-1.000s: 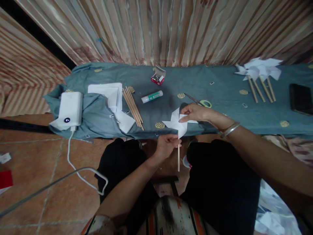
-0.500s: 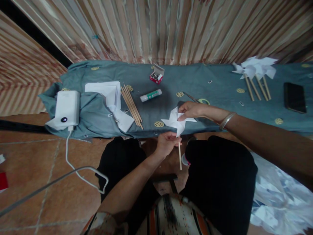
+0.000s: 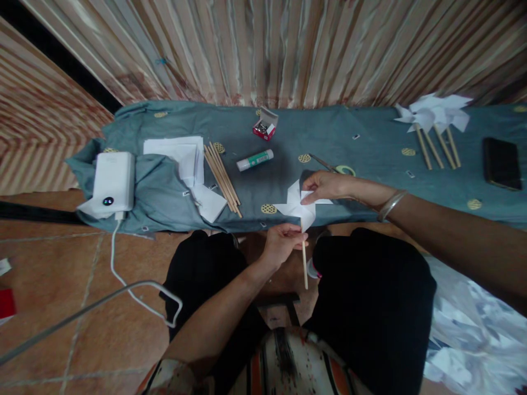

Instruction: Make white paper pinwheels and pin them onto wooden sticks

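Note:
A white paper pinwheel [image 3: 293, 207] lies at the near edge of a bench covered in blue-grey cloth [image 3: 370, 159]. My right hand [image 3: 325, 186] pinches the pinwheel at its centre. My left hand [image 3: 282, 241] is closed on a thin wooden stick [image 3: 304, 263], which hangs down below the bench edge between my knees with its top under the pinwheel. A bangle sits on my right wrist.
On the cloth lie a bundle of wooden sticks [image 3: 222, 178], white paper sheets [image 3: 181, 156], a glue stick [image 3: 255, 160], a small red box of pins [image 3: 264, 125], scissors [image 3: 335, 167], a white power bank [image 3: 112, 181] with cable, finished pinwheels [image 3: 434, 118] and a black phone [image 3: 501, 163].
Hands, stick and pinwheel stay almost in place; the stick's lower end has swung slightly to the right. The view has shifted a little.

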A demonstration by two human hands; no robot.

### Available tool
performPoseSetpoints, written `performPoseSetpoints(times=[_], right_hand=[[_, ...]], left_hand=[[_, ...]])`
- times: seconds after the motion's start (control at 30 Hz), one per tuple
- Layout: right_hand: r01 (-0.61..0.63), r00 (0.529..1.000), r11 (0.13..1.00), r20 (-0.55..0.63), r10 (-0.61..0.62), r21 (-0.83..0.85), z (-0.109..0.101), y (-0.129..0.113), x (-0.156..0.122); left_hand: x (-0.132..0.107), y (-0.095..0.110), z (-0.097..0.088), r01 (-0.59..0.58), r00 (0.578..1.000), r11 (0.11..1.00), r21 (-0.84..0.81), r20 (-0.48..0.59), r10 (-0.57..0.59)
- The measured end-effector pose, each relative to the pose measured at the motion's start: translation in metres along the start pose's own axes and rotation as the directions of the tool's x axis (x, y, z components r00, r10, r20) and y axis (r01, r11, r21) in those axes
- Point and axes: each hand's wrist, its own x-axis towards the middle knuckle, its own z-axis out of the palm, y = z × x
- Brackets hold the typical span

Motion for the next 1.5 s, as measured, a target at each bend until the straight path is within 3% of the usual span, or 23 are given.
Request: performPoseSetpoints(times=[0.2,0.63,1.2,1.3,1.5], right_hand=[[0.011,1.0,0.999,-0.026,-0.012,-0.035,0.0,-0.002,0.003],[0.001,0.999,1.0,0.045,-0.002,0.013,-0.003,-0.007,0.014],[-0.102,0.987,0.966,0.098,0.128,-0.238,-0.007,-0.028,0.007],[-0.081,0.987,0.976,0.123,0.108,-0.202,-0.009,-0.024,0.009],[-0.064,0.994,0.997,0.093,0.06,0.039,-0.007,-0.009,0.008]], left_hand=[[0.0,0.001,0.001,0.016,1.0,0.999,0.034,-0.016,-0.015],[-0.001,0.004,0.005,0.029,1.0,0.998,0.046,0.004,-0.029],[0.002,0.002,0.007,0.043,0.998,0.999,0.027,0.039,-0.044],[0.002,0.0,0.006,0.043,0.998,0.999,0.029,0.049,-0.045],[0.001,-0.002,0.004,0.004,0.998,1.0,0.031,0.065,-0.006]])
